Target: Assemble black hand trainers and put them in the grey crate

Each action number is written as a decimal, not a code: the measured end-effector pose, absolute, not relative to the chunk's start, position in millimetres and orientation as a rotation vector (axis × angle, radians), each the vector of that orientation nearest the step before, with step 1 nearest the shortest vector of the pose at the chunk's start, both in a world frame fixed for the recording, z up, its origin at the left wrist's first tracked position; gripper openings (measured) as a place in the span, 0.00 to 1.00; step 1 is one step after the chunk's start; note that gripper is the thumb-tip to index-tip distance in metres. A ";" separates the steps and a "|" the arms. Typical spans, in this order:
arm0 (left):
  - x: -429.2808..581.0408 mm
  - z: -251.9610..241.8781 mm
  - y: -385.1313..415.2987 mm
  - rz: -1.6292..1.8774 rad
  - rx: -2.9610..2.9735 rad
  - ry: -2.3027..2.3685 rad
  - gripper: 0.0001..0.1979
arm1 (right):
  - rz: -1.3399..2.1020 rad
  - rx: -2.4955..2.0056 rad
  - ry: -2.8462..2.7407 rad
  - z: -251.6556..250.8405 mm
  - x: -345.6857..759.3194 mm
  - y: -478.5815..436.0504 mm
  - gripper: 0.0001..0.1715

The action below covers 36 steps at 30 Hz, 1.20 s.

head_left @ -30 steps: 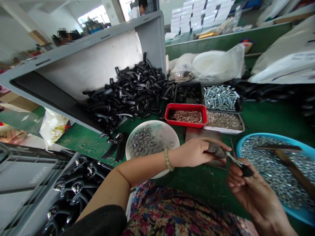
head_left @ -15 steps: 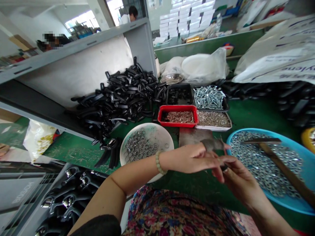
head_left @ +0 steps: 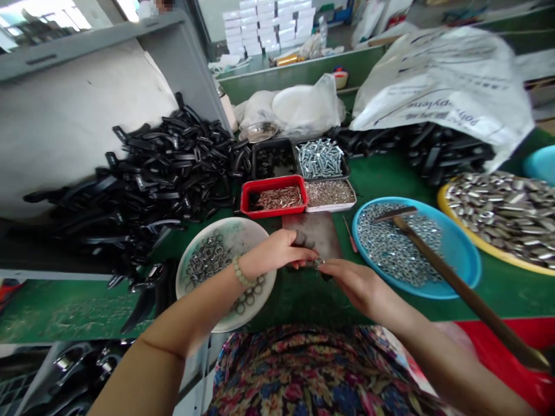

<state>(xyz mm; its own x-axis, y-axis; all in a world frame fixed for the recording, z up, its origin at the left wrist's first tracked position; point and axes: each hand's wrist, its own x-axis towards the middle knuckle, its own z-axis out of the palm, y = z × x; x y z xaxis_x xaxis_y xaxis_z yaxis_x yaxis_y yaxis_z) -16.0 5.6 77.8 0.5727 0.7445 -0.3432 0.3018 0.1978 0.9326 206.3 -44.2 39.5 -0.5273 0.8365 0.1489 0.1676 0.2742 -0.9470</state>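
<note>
My left hand [head_left: 277, 255] and my right hand [head_left: 351, 282] meet at the near edge of a dark metal plate [head_left: 318, 231] on the green table. Both are pinched together on a small metal part [head_left: 318, 263] between their fingertips; a dark grey piece shows under my left fingers. A bead bracelet sits on my left wrist. A white bowl of metal rings [head_left: 225, 271] lies just left of my left wrist. A blue bowl of small washers [head_left: 416, 248] is to the right, with a hammer [head_left: 455, 283] resting across it.
A heap of black handles [head_left: 151, 173] spills from a tipped grey crate [head_left: 65, 104] at left. Behind the plate stand a red tray [head_left: 274, 196], a tray of screws [head_left: 321, 159] and other small trays. A yellow bowl of metal pieces [head_left: 503, 214] and a white sack [head_left: 442, 86] are at right.
The view has swung right and down. My hands have come together and dropped to the plate's near edge; the tool and dark part held apart a second ago are now hidden between the fingers.
</note>
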 end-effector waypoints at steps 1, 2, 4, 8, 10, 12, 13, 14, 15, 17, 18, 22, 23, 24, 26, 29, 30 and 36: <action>-14.9 79.4 3.7 0.425 1.371 0.961 0.12 | 1.326 -0.888 -1.837 39.8 206.2 -44.8 0.12; -13.6 80.9 1.6 0.480 1.359 0.937 0.10 | 1.418 -0.870 -1.715 39.3 204.9 -45.1 0.11; -10.5 83.0 -2.1 0.616 1.318 0.872 0.07 | 1.657 -0.811 -1.350 36.5 200.3 -45.1 0.09; -5.4 80.6 -2.2 0.842 1.194 0.724 0.08 | 1.916 -0.735 -0.855 29.3 193.4 -43.5 0.19; -4.2 80.7 -1.7 0.900 1.185 0.783 0.13 | 1.918 -0.742 -0.805 25.2 194.7 -42.8 0.18; -4.1 86.0 -5.8 0.858 1.230 0.879 0.16 | 1.903 -0.745 -0.837 20.2 198.0 -42.7 0.15; -4.8 90.5 -9.7 0.799 1.252 0.877 0.17 | 1.894 -0.753 -0.869 17.4 199.8 -42.8 0.14; -6.2 95.5 -14.0 0.735 1.260 0.834 0.20 | 1.887 -0.769 -0.903 14.7 201.5 -43.0 0.14; -8.9 100.5 -17.8 0.679 1.253 0.766 0.25 | 1.882 -0.790 -0.933 12.1 203.1 -43.0 0.14; -20.4 106.7 -18.8 0.661 1.240 0.676 0.32 | 1.846 -0.838 -0.956 8.4 205.8 -42.6 0.14; -30.3 106.8 -14.2 0.720 1.256 0.708 0.32 | 1.817 -0.853 -0.949 7.5 207.2 -42.2 0.14; -98.0 86.7 33.8 1.069 1.538 1.413 0.13 | 1.745 -0.877 -0.934 9.1 211.6 -40.4 0.14; -117.3 78.3 47.9 1.065 1.622 1.668 0.09 | 1.743 -0.889 -0.941 10.1 211.7 -40.0 0.14; -134.9 69.8 60.6 0.948 1.696 1.897 0.07 | 1.741 -0.901 -0.947 11.0 211.0 -39.7 0.15; -160.7 54.5 79.2 0.784 1.744 2.098 0.11 | 1.737 -0.919 -0.956 12.6 207.5 -39.0 0.16; -175.0 44.7 91.8 0.772 1.730 2.080 0.18 | 1.715 -0.899 -0.956 15.2 200.2 -37.9 0.15; -175.2 46.5 93.6 0.815 1.715 2.057 0.19 | 1.696 -0.889 -0.960 16.6 198.5 -37.7 0.15; -138.5 87.7 73.8 1.275 1.348 1.782 0.15 | 1.295 -1.056 -1.418 31.7 198.9 -35.8 0.09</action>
